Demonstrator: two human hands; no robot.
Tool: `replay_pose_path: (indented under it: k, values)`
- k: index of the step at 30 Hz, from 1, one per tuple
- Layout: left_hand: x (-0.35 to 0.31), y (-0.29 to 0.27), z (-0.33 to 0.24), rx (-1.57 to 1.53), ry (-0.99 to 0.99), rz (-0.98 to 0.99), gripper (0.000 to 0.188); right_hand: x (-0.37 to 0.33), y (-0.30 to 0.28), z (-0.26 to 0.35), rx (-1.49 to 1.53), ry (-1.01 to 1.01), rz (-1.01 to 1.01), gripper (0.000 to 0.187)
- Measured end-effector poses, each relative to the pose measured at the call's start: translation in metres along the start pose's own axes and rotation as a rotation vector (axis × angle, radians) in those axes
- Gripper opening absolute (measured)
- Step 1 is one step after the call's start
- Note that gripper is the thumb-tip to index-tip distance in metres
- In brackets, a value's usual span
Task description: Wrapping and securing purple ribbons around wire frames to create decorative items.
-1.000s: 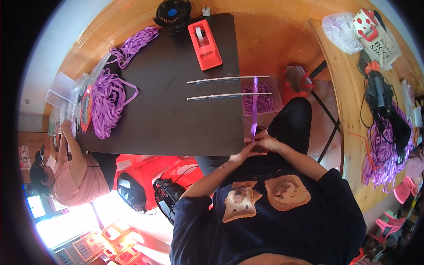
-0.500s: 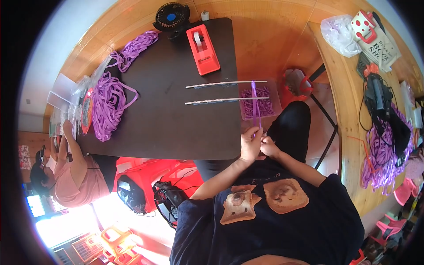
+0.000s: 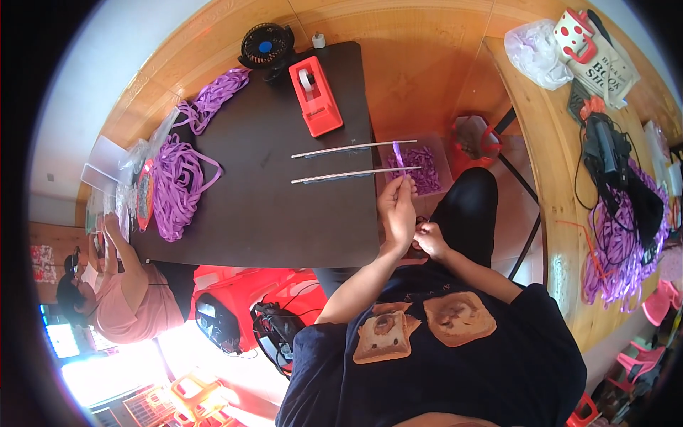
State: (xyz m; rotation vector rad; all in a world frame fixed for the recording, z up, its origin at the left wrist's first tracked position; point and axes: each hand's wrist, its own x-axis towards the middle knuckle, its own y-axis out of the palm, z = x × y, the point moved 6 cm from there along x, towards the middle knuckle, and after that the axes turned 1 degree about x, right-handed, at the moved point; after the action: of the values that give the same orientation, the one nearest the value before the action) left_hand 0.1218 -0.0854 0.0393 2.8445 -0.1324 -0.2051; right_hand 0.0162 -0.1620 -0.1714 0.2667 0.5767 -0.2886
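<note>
Two thin rods, the far rod (image 3: 348,149) and the near rod (image 3: 348,175), jut out side by side past the right edge of the dark table. A short purple ribbon (image 3: 398,154) spans their right ends. Just below the near rod, my left hand (image 3: 397,213) has its fingertips pinched together at the ribbon's lower end. My right hand (image 3: 430,240) is closed lower down near my lap; a small dark thing shows at its fingers, too unclear to name. Under the rod ends, a clear plastic bin (image 3: 448,158) holds many short purple ribbon pieces (image 3: 425,171).
On the dark table (image 3: 277,220) stand a red tape dispenser (image 3: 316,99) and a black fan (image 3: 266,46). Purple ribbon heaps (image 3: 174,188) lie at its left. A red bucket (image 3: 475,139) stands beyond the bin. A wooden counter (image 3: 562,249) runs along the right. Another person (image 3: 135,299) sits at left.
My left hand has moved up toward the near rod, away from my right hand. The ribbon, which hung long below the rods, now shows only a short length. The whole view has shifted slightly.
</note>
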Motion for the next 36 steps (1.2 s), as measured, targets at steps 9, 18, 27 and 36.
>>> replay_pose_path:
  k: [9, 18, 27, 36]
  values:
    - [-0.008, 0.028, -0.023, 0.223, 0.016, 0.387, 0.018, -0.028, -0.046, 0.079, 0.362, -0.166, -0.103, 0.04]
    - [-0.045, 0.018, -0.011, -0.015, -0.305, 0.528, 0.015, -0.096, -0.034, 0.237, 0.015, -0.551, 0.398, 0.044]
    - [-0.043, -0.002, -0.003, 0.192, -0.213, 0.457, 0.015, -0.088, -0.036, 0.192, 0.183, -0.344, 0.314, 0.016]
    - [-0.047, 0.004, -0.023, 0.565, 0.044, 0.523, 0.027, -0.105, -0.008, 0.223, -0.126, -0.448, 0.22, 0.015]
